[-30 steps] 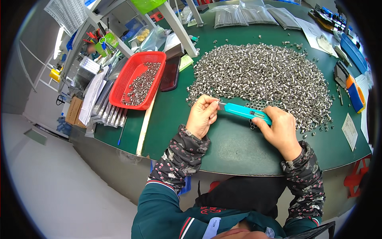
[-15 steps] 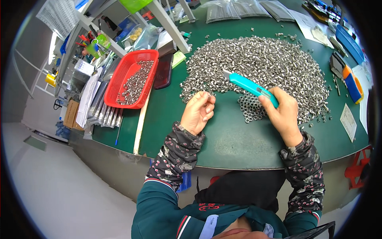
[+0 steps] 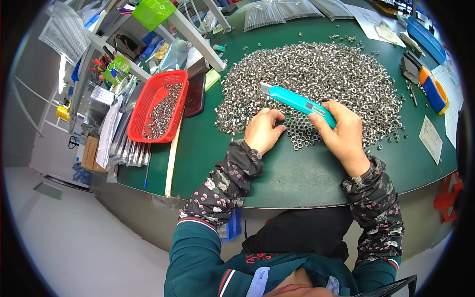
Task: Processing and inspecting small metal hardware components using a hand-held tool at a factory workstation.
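Note:
A broad heap of small metal rings (image 3: 316, 69) covers much of the green table. At its near edge, a patch of rings (image 3: 303, 134) stands in a tight single layer. My left hand (image 3: 263, 131) is bent beside that patch, its thumb and forefinger slightly apart, with no ring visible between their tips; the other fingers are hidden. A turquoise utility knife (image 3: 292, 100) is gripped in my right hand (image 3: 345, 133). Its short blade points left over the heap, and its handle lies above the patch.
To the left, a red plastic basket (image 3: 134, 119) holds some rings, beside a dark phone (image 3: 196, 96) and a wooden strip (image 3: 173, 161). A blue-and-orange tool (image 3: 433, 93) and a paper card (image 3: 431, 139) lie right. Clear bags (image 3: 277, 15) sit at the back.
My left hand has moved right to the patch of rings, and its thumb and forefinger have parted. My right hand with the utility knife has shifted slightly left. The view has tilted a little.

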Demonstrator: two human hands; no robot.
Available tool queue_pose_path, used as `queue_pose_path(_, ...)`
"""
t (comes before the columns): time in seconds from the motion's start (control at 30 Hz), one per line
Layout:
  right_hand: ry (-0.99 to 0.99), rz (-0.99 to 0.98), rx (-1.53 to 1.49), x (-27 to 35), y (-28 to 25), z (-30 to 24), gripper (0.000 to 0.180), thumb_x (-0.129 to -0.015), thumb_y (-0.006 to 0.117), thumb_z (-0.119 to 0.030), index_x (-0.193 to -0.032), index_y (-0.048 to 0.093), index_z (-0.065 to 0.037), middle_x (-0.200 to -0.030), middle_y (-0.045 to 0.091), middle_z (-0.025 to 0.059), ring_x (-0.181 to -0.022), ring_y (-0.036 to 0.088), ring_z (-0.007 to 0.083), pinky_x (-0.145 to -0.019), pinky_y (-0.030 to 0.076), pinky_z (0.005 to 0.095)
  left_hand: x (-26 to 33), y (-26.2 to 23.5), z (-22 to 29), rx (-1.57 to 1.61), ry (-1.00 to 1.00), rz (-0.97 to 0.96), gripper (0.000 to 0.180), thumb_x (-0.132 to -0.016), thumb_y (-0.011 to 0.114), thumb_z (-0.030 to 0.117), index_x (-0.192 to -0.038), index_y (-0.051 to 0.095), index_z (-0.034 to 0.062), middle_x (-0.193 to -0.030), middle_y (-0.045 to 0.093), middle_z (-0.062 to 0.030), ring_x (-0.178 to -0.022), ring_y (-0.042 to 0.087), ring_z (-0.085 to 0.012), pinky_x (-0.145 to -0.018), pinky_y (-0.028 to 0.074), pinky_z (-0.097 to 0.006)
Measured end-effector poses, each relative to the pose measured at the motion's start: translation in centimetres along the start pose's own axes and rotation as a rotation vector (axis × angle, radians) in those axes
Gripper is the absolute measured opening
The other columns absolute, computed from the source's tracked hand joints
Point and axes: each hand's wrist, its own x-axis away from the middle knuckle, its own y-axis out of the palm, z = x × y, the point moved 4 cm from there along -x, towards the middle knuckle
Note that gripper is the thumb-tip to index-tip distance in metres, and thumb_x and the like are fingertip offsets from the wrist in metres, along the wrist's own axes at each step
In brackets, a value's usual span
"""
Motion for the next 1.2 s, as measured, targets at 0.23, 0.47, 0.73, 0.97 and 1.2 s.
queue_pose_path(0.23,-0.018,-0.028,-0.007,-0.1,0.2,-0.2,0.025,-0.074,0.067,-0.027,-0.069,0.056,-0.004,-0.058,0.051,0.0102,-0.05,0.053,0.0265,-0.045,0.039,0.0352,0.3,-1.0,-0.4,0.109,0.069,0.086,0.016,-0.072,0.064,0.009,-0.087,0.059,0.004,-0.072,0.051,-0.0031,-0.058,0.047,-0.0112,-0.051,0.04,-0.025)
queue_pose_path(0.47,-0.031,-0.097,0.049,0.4,0.6,-0.3,0.024,-0.072,0.067,-0.025,-0.069,0.057,-0.004,-0.057,0.051,0.0099,-0.05,0.053,0.0268,-0.046,0.039,0.0359,3.0,-2.2,-3.6,1.565,-0.31,-0.18,0.006,-0.084,0.047,0.005,-0.09,0.049,0.0056,-0.075,0.048,-0.0046,-0.056,0.039,-0.0071,-0.039,0.029,-0.017)
queue_pose_path(0.73,0.01,-0.32,0.111,0.8,1.9,-0.4,0.033,-0.072,0.065,-0.033,-0.066,0.054,-0.003,-0.059,0.052,0.0134,-0.054,0.054,0.0315,-0.049,0.041,0.0392,3.6,-1.9,-5.7,1.764,-0.321,-0.095,0.011,-0.087,0.045,0.006,-0.097,0.05,0.0045,-0.077,0.049,-0.0067,-0.056,0.04,-0.0088,-0.039,0.03,-0.018)
queue_pose_path(0.97,0.03,-0.385,0.13,0.7,2.2,-0.5,0.033,-0.072,0.065,-0.034,-0.066,0.055,-0.003,-0.06,0.052,0.0139,-0.055,0.054,0.0326,-0.05,0.041,0.0398,3.6,-1.7,-6.0,1.778,-0.291,-0.124,0.012,-0.088,0.044,0.007,-0.098,0.05,0.004,-0.081,0.052,-0.0078,-0.057,0.042,-0.009,-0.039,0.03,-0.018)
queue_pose_path(1.2,0.038,-0.374,0.116,0.8,2.1,-0.4,0.033,-0.072,0.065,-0.033,-0.065,0.054,-0.002,-0.06,0.052,0.0142,-0.055,0.055,0.0322,-0.05,0.041,0.0395,3.6,-1.8,-5.6,1.687,-0.334,-0.064,0.011,-0.09,0.047,0.012,-0.098,0.051,0.0044,-0.079,0.052,-0.0037,-0.055,0.041,-0.0054,-0.04,0.031,-0.016)
